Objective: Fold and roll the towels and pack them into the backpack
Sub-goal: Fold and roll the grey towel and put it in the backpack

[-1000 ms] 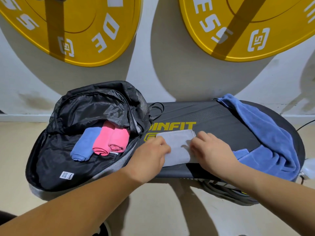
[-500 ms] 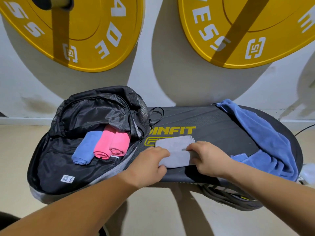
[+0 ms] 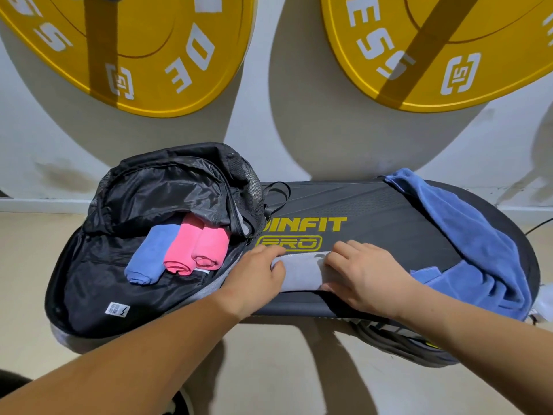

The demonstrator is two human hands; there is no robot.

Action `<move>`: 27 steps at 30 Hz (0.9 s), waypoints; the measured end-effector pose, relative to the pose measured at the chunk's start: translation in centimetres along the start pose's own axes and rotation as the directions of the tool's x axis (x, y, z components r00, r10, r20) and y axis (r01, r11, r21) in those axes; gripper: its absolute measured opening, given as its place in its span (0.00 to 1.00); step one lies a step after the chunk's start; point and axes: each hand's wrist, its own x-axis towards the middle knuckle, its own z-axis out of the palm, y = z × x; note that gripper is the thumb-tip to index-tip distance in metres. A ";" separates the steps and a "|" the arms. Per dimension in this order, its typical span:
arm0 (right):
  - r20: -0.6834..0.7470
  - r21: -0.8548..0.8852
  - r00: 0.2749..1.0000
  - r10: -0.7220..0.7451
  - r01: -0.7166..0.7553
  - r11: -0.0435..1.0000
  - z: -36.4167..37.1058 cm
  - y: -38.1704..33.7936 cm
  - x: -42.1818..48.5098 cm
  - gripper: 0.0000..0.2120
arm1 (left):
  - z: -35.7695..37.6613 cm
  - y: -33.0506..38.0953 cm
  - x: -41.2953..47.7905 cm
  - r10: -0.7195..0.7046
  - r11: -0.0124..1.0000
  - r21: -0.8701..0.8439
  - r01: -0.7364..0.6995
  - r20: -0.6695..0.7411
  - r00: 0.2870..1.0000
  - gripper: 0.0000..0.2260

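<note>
A grey towel (image 3: 302,272), partly rolled, lies on the black board (image 3: 374,211) near its front edge. My left hand (image 3: 257,277) grips its left end, fingers curled over the roll. My right hand (image 3: 365,274) holds its right end the same way. The black backpack (image 3: 89,289) lies open at the left, overlapping the board's left end. Inside it sit a rolled blue towel (image 3: 149,256) and two rolled pink towels (image 3: 194,250) side by side. A loose blue towel (image 3: 472,244) is draped over the board's right end.
Two large yellow weight plates (image 3: 143,55) lean on the white wall behind. Beige floor lies in front and to the left. A grey ribbed object (image 3: 398,342) sticks out from under the board's right front. A thin cable (image 3: 538,226) runs at the far right.
The grey towel has been rolled toward me into a narrower strip, uncovering the yellow PRO logo. Both hands have moved with it toward the board's front edge.
</note>
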 end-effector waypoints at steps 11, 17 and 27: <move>0.431 0.529 0.830 0.354 -0.551 0.646 -0.1 1.2 3.3 0.09 | -1.2 0.4 0.9 0.009 0.995 -0.097 0.010 0.188 0.982 0.21; 0.464 0.530 0.841 0.278 -0.515 0.673 -1.0 1.1 3.7 0.10 | -1.0 1.2 1.2 -0.047 0.976 -0.200 0.091 0.214 0.976 0.11; 0.511 0.512 0.830 0.224 -0.502 0.697 -1.4 0.4 3.7 0.12 | -1.0 3.6 -0.4 0.010 0.997 0.077 -0.025 0.189 0.982 0.23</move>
